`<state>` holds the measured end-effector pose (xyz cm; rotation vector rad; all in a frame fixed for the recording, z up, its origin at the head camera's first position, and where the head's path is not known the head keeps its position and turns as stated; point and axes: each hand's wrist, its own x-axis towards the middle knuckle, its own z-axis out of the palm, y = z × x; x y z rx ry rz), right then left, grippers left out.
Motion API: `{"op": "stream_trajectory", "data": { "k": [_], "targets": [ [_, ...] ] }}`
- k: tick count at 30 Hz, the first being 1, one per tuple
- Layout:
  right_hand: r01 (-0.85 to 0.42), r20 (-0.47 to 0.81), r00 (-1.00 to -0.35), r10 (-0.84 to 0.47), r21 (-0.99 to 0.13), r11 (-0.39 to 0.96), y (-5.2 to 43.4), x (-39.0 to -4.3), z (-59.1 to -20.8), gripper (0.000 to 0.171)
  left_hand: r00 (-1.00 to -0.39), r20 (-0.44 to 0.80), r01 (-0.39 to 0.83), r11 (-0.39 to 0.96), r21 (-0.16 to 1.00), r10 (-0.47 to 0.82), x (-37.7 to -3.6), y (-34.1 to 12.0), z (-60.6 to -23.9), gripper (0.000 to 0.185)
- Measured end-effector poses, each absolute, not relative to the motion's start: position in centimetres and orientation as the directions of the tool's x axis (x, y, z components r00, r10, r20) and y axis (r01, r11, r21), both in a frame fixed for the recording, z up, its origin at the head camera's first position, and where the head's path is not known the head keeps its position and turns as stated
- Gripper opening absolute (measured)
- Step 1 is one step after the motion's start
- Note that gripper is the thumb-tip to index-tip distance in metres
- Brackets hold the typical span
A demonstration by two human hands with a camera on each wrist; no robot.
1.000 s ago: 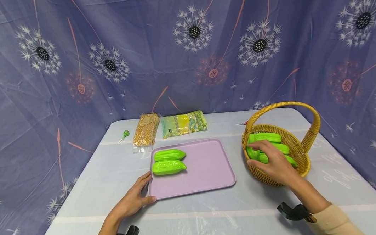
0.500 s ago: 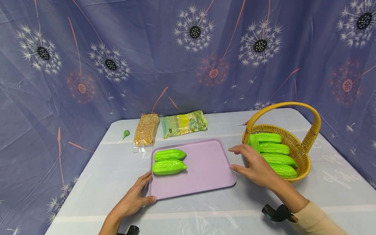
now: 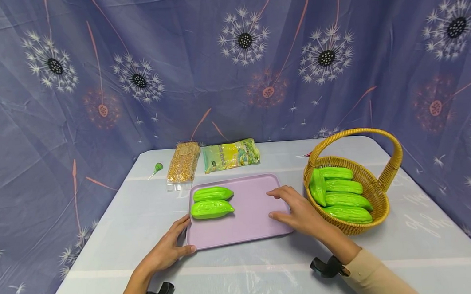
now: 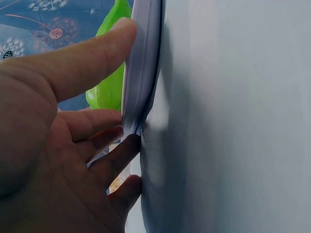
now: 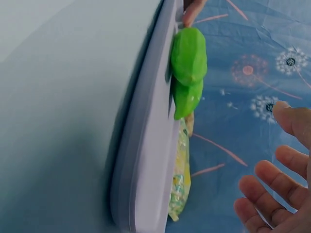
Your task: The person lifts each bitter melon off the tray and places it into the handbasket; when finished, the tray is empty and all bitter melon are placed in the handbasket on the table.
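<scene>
A lilac tray (image 3: 247,219) lies on the pale table with two bright green gourds (image 3: 212,201) side by side at its left end. My left hand (image 3: 182,236) rests against the tray's front left corner; the left wrist view shows the thumb (image 4: 97,53) lying on the rim (image 4: 143,63) and the fingers touching the edge. My right hand (image 3: 280,203) hovers open and empty over the tray's right side, fingers (image 5: 272,194) spread. A wicker basket (image 3: 382,208) to the right holds several more green gourds (image 3: 343,186).
A clear bag of corn kernels (image 3: 183,162), a yellow-green packet (image 3: 230,155) and a green lollipop (image 3: 156,168) lie behind the tray. A small red item (image 3: 304,154) sits by the basket. Flowered blue cloth hangs behind and beside the table.
My right hand left the basket empty and moved left, from among the gourds to over the tray's right side. The left hand and both tray gourds stayed put.
</scene>
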<state>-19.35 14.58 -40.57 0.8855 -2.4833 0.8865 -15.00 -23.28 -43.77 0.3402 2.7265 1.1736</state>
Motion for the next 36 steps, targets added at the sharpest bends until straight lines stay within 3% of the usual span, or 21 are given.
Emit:
{"op": "stream_trajectory", "data": {
  "k": [12,36],
  "targets": [
    [-0.692,0.491,-0.719,-0.491,-0.440,0.573,11.5,-20.5,-41.4,0.050,-0.961,-0.054,0.146,0.663,0.734,0.271,-15.0,-23.3,-43.7,0.083],
    [-0.667,0.352,-0.745,-0.567,-0.425,0.612,5.6,-22.3,-42.5,0.052,-0.960,-0.037,0.162,0.662,0.732,0.276,-15.0,-23.3,-44.1,0.083]
  ]
}}
